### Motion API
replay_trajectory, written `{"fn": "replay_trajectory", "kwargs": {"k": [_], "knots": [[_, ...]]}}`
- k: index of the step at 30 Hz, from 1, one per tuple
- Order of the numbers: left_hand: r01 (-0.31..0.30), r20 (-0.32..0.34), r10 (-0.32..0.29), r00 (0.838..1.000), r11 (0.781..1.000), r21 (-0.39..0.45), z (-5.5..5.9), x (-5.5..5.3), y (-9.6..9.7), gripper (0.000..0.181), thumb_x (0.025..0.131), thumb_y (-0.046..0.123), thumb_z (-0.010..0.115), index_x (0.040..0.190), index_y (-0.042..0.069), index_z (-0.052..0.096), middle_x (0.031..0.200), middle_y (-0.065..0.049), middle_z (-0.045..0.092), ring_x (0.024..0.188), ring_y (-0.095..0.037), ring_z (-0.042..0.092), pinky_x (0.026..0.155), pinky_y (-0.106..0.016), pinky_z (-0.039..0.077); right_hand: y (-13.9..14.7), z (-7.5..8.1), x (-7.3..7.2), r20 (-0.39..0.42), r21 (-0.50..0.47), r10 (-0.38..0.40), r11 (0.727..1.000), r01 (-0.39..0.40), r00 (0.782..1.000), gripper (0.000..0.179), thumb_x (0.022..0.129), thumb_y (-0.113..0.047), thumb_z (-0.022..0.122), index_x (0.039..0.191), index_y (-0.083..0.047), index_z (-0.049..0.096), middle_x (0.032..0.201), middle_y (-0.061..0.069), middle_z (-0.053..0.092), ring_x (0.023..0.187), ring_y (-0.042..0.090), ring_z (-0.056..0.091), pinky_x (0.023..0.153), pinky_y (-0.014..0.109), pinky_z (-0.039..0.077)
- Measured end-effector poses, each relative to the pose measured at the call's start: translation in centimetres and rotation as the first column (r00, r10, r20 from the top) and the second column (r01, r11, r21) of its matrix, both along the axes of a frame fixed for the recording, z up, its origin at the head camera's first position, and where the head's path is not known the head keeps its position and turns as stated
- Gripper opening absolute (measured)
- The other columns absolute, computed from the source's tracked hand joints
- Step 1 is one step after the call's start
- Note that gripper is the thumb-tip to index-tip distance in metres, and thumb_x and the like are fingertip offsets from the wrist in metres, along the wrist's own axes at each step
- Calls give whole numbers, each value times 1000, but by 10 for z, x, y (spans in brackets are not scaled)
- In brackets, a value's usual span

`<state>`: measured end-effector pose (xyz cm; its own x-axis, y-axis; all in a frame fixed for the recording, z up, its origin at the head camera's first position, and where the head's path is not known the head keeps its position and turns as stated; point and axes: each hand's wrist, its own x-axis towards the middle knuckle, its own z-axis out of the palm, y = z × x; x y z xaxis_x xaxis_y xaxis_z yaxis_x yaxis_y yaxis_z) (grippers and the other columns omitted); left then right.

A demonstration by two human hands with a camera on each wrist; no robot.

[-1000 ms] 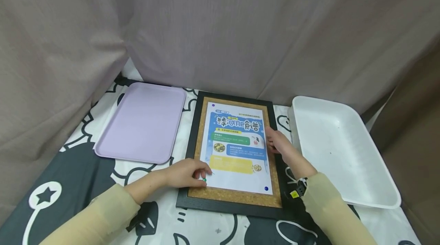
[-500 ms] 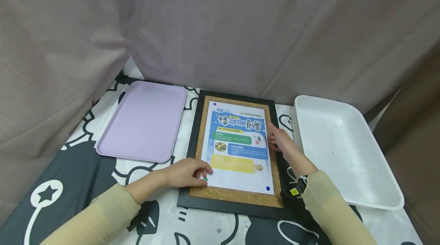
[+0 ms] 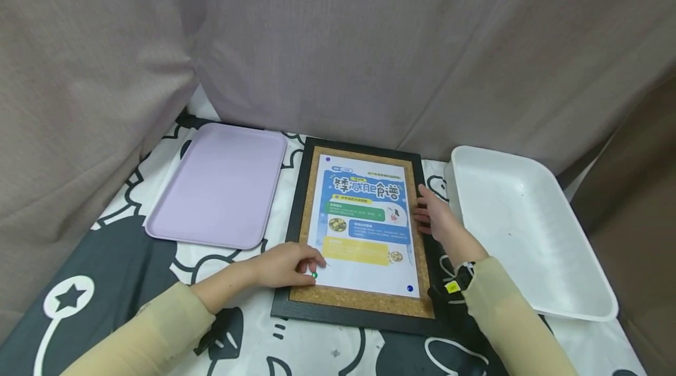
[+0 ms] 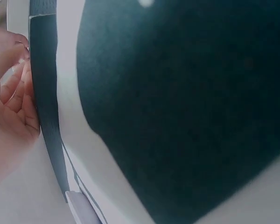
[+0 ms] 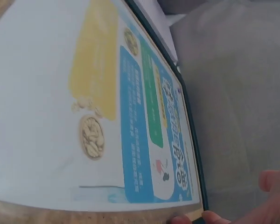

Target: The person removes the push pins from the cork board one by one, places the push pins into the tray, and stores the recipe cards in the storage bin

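Evidently, the green pin (image 3: 314, 275), probably light, stiff and best held by its head, is being pinched by the left hand (image 3: 287, 265) at the near-left corner of the paper (image 3: 364, 226), the right hand (image 3: 442, 221) being held spread over the right edge of the board (image 3: 354, 316).

Grey-brown fabric (image 3: 338, 47) hangs in soft folds along the far side and the left. At the right, darker brown cloth (image 3: 634, 212) hangs. A black-and-white patterned cover (image 3: 132, 270) lies beneath.
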<state>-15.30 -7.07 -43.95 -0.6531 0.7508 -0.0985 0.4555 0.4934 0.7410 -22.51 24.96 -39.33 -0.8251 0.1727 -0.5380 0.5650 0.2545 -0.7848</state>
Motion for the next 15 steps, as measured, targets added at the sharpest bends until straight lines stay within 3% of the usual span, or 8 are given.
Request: {"fn": "replay_trajectory", "kwargs": {"k": [4,8,12,15], "knots": [[-6,-6,6,1000,1000,-4,-1,1,-1,25,84,16,68,108,12,65,78,10,55,66,-1,46,62,-17,42,6,1,-2,18,-75,-44,996,45,999,74,96,-55,26,147,-2,20,92,-2,53,74,8,51,77,27,39],[-18,-22,18,1000,1000,-8,-3,1,-2,23,84,15,68,107,12,65,78,11,55,65,-1,45,61,-17,41,0,-1,-2,14,-113,-10,994,11,1000,71,97,-54,28,145,-1,24,85,-5,58,74,8,52,75,26,41],[-19,-42,18,999,1000,-9,-6,0,0,22,84,15,67,106,13,65,78,11,54,65,0,44,61,-17,41,-3,-28,-17,-44,-4,28,1000,-28,999,70,94,-58,32,140,-5,36,99,0,55,84,12,48,77,28,39],[-20,-50,20,999,1000,-11,-6,0,1,22,85,15,67,106,13,65,77,11,54,64,0,44,61,-17,41,9,-58,-36,-75,109,56,993,-48,996,79,89,-69,29,142,-10,36,124,11,51,98,17,47,82,32,37]]}}
